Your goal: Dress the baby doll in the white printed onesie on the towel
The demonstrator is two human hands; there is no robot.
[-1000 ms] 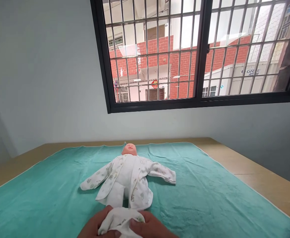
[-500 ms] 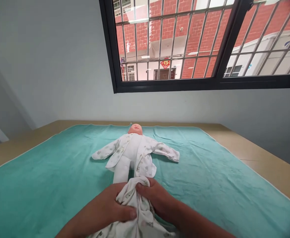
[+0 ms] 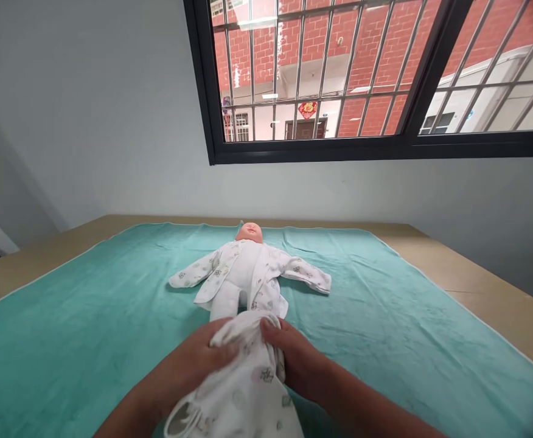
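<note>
A baby doll (image 3: 249,232) lies face up, its head toward the wall. It wears a white printed jacket (image 3: 266,277), open at the front, with both sleeves spread outward. Closer to me, bunched white printed baby pants (image 3: 252,377) hang between my hands and cover the ends of the doll's legs from view. My left hand (image 3: 198,359) grips their left side, thumb on top. On the right side, my right hand (image 3: 294,356) pinches the gathered edge with its thumb. Whether the doll's feet are inside the cloth cannot be seen.
A green cloth (image 3: 88,322) covers most of the wooden table (image 3: 458,267), whose bare edges show at both sides and the back. Behind it rise a grey wall (image 3: 111,121) and a black-framed window (image 3: 312,152) with metal bars.
The pants have turned in my hands: the bunched folds give way to a smoother printed panel, with a rounded opening showing at lower left. Both hands still hold the cloth.
</note>
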